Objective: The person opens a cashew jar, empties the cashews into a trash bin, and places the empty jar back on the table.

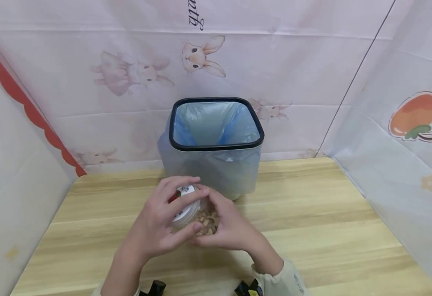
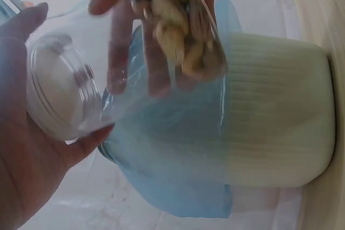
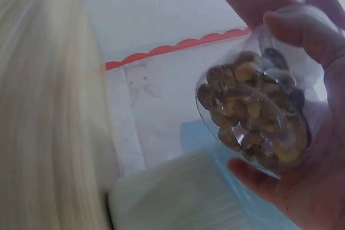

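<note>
Both hands hold a clear plastic jar (image 1: pixel 203 205) above the table, in front of the bin. It is tilted, with tan-brown pieces that look like nuts (image 3: pixel 248 111) gathered at its base end. My left hand (image 1: pixel 158 218) curls its fingers and thumb around the lid end. The round lid (image 2: pixel 62 87) is clear and ridged in the left wrist view, and a white and red label (image 1: pixel 182 201) shows in the head view. My right hand (image 1: pixel 234 226) grips the jar's body near the nuts. Whether the lid is loose cannot be seen.
A pale bin (image 1: pixel 212 172) with a black rim (image 1: pixel 216 147) and a blue bag lining (image 1: pixel 208 123) stands at the table's back edge, just beyond the hands. Printed sheets (image 1: pixel 138 41) hang behind and at both sides of the wooden table (image 1: pixel 312 230).
</note>
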The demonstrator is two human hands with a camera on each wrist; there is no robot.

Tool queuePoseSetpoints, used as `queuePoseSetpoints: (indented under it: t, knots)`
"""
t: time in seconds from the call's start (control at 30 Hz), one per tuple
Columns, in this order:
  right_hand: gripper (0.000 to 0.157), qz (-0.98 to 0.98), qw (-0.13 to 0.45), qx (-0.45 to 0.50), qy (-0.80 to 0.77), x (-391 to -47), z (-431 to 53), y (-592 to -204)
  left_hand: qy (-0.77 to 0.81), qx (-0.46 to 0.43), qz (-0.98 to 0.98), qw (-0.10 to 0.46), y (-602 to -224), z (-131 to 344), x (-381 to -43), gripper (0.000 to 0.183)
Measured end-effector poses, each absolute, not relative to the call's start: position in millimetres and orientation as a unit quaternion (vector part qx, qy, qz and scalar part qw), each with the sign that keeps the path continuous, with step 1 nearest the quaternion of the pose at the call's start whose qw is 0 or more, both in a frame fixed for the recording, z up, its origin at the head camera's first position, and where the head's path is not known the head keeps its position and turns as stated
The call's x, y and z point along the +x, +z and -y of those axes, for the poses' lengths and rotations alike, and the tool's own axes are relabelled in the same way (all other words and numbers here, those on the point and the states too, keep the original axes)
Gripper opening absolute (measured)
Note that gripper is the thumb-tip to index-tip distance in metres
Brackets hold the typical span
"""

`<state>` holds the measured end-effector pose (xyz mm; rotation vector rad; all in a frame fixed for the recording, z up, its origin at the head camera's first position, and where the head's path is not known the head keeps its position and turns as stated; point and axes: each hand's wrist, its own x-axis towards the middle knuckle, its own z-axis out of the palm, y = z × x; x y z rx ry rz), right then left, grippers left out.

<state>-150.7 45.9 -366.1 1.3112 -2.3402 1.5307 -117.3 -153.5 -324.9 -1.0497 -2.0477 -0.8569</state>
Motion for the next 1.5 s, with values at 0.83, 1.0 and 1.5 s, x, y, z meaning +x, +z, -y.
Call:
queuePoseSetpoints:
  t: [0.83, 1.0, 1.5]
  knots:
    - [0.090, 0.709, -0.065, 0.500, 0.493, -148.7, -49.0, -349.1, -0.355, -0.461, 0.713, 0.391, -309.0, 147.7, -111.5, 0.033]
    - [0.095, 0.702, -0.049, 0.509, 0.496, -151.5, -49.3, -348.2, -0.366, -0.456, 0.711, 0.391, -306.7, 146.5, -110.7, 0.029]
    - [0.095, 0.664, -0.108, 0.507, 0.539, -153.8, -56.6, -363.4, -0.389, -0.475, 0.689, 0.385, -314.9, 136.5, -108.7, 0.023]
